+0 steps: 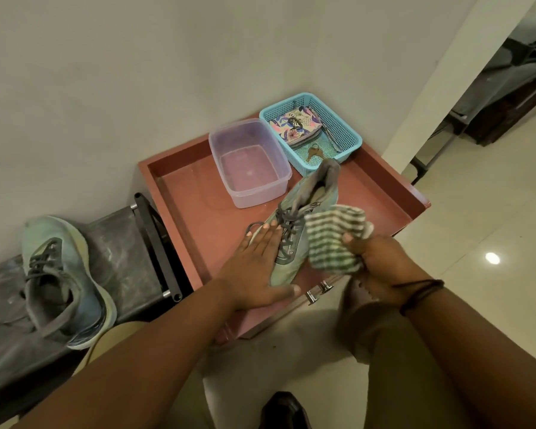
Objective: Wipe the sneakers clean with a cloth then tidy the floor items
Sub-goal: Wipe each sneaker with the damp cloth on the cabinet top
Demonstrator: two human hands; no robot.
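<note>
A red tray-topped stand point(180, 193) sits at centre. On it, toward 12 o'clock, a clear tub point(249, 162) holds a little water; just beside it at 1 o'clock is a blue basket point(347, 131) with a floral pouch point(291, 128) and keys point(314, 153) inside. At 9 o'clock lies a dark bench point(118, 255); at 2 o'clock, dark furniture point(508, 97)
</note>
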